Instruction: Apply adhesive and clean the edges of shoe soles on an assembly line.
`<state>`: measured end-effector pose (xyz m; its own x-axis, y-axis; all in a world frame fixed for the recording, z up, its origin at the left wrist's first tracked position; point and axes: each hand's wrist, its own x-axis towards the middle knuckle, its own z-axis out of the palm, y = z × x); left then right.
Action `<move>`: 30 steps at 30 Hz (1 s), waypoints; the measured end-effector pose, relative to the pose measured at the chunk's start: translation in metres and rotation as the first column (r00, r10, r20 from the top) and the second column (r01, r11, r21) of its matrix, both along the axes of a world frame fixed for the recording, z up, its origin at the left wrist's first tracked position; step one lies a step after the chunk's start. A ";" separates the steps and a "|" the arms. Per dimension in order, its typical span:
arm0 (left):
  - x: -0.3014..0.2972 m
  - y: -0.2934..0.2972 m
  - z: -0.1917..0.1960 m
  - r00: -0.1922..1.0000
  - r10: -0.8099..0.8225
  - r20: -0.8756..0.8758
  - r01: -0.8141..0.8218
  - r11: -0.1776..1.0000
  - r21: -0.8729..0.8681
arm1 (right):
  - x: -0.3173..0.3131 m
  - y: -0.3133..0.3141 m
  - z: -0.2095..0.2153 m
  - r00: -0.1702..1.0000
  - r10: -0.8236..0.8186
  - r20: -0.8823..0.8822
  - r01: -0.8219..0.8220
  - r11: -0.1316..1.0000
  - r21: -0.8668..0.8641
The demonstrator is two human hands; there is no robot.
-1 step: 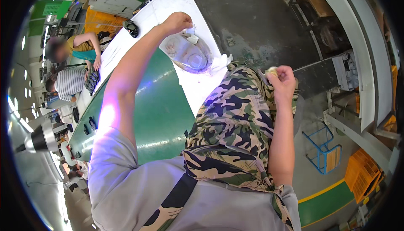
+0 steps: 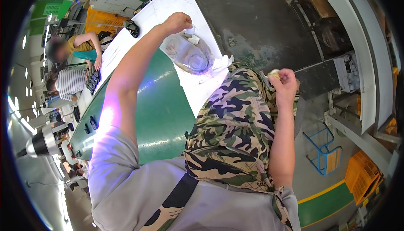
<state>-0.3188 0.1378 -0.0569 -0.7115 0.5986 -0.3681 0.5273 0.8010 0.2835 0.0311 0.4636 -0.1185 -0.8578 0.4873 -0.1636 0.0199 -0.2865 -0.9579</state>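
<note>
My left hand (image 2: 178, 22) reaches over the white tabletop (image 2: 170, 4), its fingers pinched on a small whitish translucent piece (image 2: 190, 30). Just below those fingers lies a rounded clear plastic container (image 2: 189, 56), somewhat smudged, with a crumpled white scrap (image 2: 194, 40) at its far edge. Crumpled white paper or cloth (image 2: 221, 64) rests beside the container, near the table edge. Off to the right, past my camouflage apron (image 2: 235, 117), my right hand (image 2: 286, 86) is closed round a small pale-yellow wad (image 2: 274, 74). What that wad is made of cannot be told.
Green surface (image 2: 162, 109) lies left of my apron. Two people (image 2: 86, 45) (image 2: 69, 83) work farther along the table, near black parts (image 2: 93, 81). A black object (image 2: 131, 29) sits by my left forearm. A blue-framed stool (image 2: 323, 153) and orange crates (image 2: 364, 174) stand at right.
My right hand sits slightly lower and farther right in the picture, still closed on the pale-yellow wad. The left hand stays in nearly the same place.
</note>
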 end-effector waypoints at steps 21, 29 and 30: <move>-0.048 -0.016 -0.066 0.988 0.023 0.151 0.026 0.950 -0.312 | 0.006 0.038 -0.078 0.990 -0.075 0.118 0.087 0.991 -0.097; -0.048 -0.014 -0.069 0.985 -0.106 0.139 0.155 0.899 -0.411 | 0.008 0.039 -0.081 0.990 -0.083 0.112 0.093 0.992 -0.085; -0.048 -0.016 -0.068 0.985 -0.132 0.110 0.165 0.911 -0.378 | 0.008 0.038 -0.081 0.990 -0.083 0.112 0.093 0.992 -0.089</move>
<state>-0.3671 0.1221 -0.1252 -0.5838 0.4957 -0.6430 0.6371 0.7706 0.0156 0.0390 0.5019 -0.1996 -0.7871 0.5381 -0.3015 0.0924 -0.3804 -0.9202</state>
